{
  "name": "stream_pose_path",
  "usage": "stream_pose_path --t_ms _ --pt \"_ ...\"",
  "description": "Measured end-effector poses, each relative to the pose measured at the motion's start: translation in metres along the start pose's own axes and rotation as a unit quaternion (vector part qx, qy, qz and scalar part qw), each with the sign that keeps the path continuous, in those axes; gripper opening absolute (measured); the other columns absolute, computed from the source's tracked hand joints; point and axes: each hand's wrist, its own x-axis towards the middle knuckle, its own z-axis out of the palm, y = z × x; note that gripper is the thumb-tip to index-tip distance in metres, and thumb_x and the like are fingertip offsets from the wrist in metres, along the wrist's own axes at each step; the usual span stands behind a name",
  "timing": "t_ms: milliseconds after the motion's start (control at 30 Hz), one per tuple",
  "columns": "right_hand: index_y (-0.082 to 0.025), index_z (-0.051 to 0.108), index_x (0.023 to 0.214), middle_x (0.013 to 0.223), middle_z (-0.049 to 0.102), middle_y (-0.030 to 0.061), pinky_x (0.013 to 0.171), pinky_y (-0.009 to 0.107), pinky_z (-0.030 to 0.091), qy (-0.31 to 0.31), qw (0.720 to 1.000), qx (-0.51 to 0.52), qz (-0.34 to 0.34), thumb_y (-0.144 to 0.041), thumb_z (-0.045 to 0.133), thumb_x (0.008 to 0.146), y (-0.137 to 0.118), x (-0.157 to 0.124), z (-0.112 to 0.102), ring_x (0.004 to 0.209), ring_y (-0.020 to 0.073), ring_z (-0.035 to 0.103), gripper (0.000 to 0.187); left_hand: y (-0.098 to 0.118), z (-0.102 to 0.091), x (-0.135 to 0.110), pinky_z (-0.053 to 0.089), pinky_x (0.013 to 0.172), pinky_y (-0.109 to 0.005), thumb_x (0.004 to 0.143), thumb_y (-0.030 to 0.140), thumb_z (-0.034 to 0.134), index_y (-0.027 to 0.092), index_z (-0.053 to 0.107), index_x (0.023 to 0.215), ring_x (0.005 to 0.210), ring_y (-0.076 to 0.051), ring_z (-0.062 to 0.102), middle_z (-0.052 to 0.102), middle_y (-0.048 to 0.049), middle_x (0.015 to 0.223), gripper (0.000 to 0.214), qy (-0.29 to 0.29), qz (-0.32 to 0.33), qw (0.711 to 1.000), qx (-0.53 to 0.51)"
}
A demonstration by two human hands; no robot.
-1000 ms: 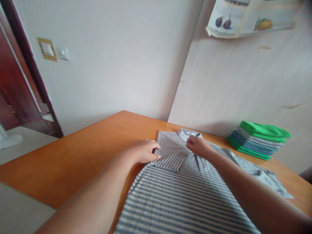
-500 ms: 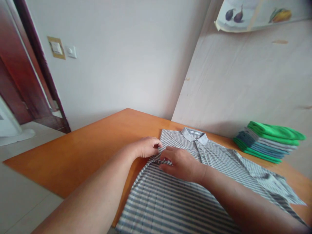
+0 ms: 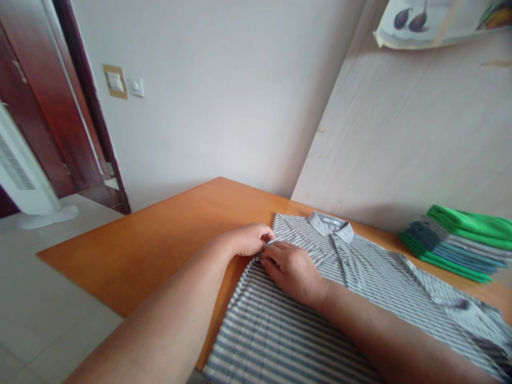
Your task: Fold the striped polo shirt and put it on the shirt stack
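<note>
A grey-and-white striped polo shirt lies spread on the orange-brown table, its plain grey collar toward the wall. At the shirt's left edge, by the sleeve, my left hand pinches the cloth between thumb and fingers. Right beside it, my right hand has its fingers closed on the same fold, palm down over the shirt. The fingertips of both hands nearly meet, and the bit of cloth between them is partly hidden. My right forearm crosses the lower body of the shirt.
Folded green, grey and blue clothes are stacked at the table's back right, against a pale board. The bare table top extends left to its edge. A white appliance stands on the floor at far left, near a dark red door.
My right hand's fingers have closed on the cloth beside my left hand, and the sleeve edge there is now turned over the shirt. The view has swung left, shifting everything rightward.
</note>
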Motion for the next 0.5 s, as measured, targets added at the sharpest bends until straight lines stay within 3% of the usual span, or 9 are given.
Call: stream_pose_path --t_ms 167,367,500 --pt "-0.022 0.066 0.094 0.087 0.066 0.0025 0.071 0.025 0.043 -0.001 1.000 0.017 -0.024 -0.018 0.051 0.093 -0.001 -0.001 0.001 0.079 0.0144 0.061 0.016 0.001 -0.001 -0.001 0.046 0.084 -0.024 0.074 0.010 0.054 0.020 0.071 0.092 0.091 -0.016 0.063 0.073 0.0000 0.098 0.027 0.013 -0.003 1.000 0.015" --pt "-0.023 0.068 0.108 0.094 0.065 0.0045 0.079 0.027 0.046 -0.031 0.997 0.043 -0.057 -0.019 0.053 0.092 -0.002 -0.006 -0.004 0.086 0.0161 0.061 0.022 -0.003 0.000 0.003 0.045 0.083 -0.023 0.070 0.008 0.053 0.020 0.071 0.087 0.089 -0.016 0.062 0.072 0.0009 0.092 0.028 0.001 0.006 0.999 0.042" --pt "-0.022 0.069 0.104 0.093 0.066 0.0039 0.077 0.026 0.046 -0.050 0.994 0.085 -0.045 -0.020 0.053 0.091 -0.006 -0.006 -0.014 0.084 0.0152 0.060 0.020 -0.001 0.001 0.003 0.046 0.079 -0.023 0.072 0.012 0.054 0.020 0.071 0.083 0.087 -0.016 0.062 0.071 -0.0003 0.090 0.021 0.007 0.013 0.999 0.052"
